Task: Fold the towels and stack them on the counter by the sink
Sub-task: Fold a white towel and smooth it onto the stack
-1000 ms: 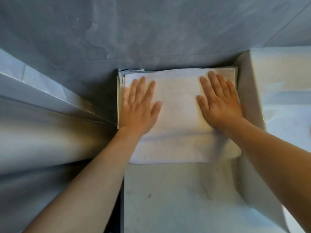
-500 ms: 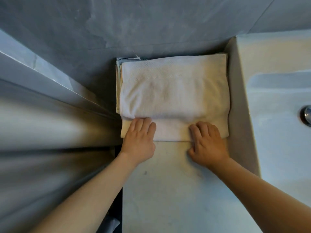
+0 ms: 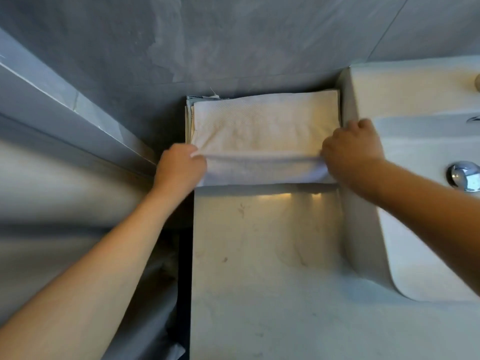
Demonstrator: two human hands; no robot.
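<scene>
A folded white towel [image 3: 265, 131] lies on top of a stack of folded towels at the back of the counter [image 3: 259, 255], pushed against the grey wall and beside the sink. My left hand [image 3: 179, 168] grips the towel's near left corner with curled fingers. My right hand [image 3: 350, 149] grips the near right corner the same way. Between the two hands the towel's front edge is lifted into a ridge. The edges of lower towels [image 3: 189, 118] show at the stack's left side.
The white sink [image 3: 415, 141] rises right of the stack, with a chrome drain [image 3: 463, 175] in its basin. A grey wall stands behind the towels. Left of the counter is a dark gap and a pale ledge [image 3: 78, 120].
Both hands slid from flat on top of the towel back to its near edge, then moved out to the two front corners and took hold, lifting the edge.
</scene>
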